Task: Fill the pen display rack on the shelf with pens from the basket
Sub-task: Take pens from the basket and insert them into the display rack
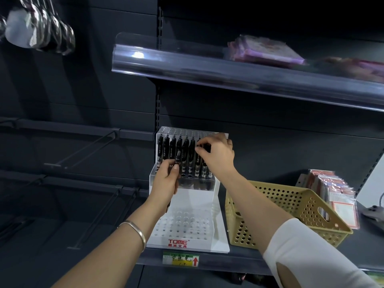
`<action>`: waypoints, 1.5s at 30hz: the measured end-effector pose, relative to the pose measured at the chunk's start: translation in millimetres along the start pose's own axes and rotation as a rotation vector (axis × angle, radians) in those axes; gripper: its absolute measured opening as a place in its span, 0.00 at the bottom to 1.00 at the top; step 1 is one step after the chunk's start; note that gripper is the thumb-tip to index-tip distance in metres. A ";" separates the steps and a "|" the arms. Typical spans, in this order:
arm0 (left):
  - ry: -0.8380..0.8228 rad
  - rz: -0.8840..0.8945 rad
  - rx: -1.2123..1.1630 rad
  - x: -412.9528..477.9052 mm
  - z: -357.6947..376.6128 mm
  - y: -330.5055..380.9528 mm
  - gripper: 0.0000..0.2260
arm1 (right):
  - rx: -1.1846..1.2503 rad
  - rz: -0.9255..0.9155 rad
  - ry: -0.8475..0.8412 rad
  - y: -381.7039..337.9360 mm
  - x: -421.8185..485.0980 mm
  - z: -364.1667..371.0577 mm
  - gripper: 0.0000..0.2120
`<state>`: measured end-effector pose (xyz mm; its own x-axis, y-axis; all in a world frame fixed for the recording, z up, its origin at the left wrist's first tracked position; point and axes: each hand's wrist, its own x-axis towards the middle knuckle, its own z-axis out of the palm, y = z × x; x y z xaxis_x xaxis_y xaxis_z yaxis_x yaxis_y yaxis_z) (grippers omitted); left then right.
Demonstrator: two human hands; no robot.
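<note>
Right hand (216,155) pinches a pen (206,146), hiding the rack's (187,197) right end; left hand (166,180) grips spare pens (177,157); front holes (187,223) stand free.

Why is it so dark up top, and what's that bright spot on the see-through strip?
Head view: the top right corner is almost black, barely lit; the bright spot is glare on the clear strip; the pink packets behind it are smeared with blur; the white pen rack is well lit and fairly sharp.
</note>
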<state>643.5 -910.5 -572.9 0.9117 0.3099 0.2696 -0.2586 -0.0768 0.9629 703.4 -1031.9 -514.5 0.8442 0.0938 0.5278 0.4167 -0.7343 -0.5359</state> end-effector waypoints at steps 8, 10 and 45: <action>-0.010 0.009 -0.008 -0.3 2.0 -5.4 0.10 | -0.054 0.021 0.010 2.7 -4.3 2.6 0.12; -0.020 0.015 0.000 -0.8 2.6 -4.2 0.08 | -0.109 -0.011 0.029 -0.5 -6.7 0.6 0.13; 0.112 0.110 0.099 0.2 -15.0 -1.1 0.08 | -0.003 -0.137 -0.085 -23.7 -10.9 -9.2 0.15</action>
<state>639.3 -896.1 -574.1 0.8370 0.3974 0.3762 -0.3173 -0.2076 0.9253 681.3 -1021.6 -501.5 0.8051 0.2492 0.5382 0.5287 -0.7128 -0.4609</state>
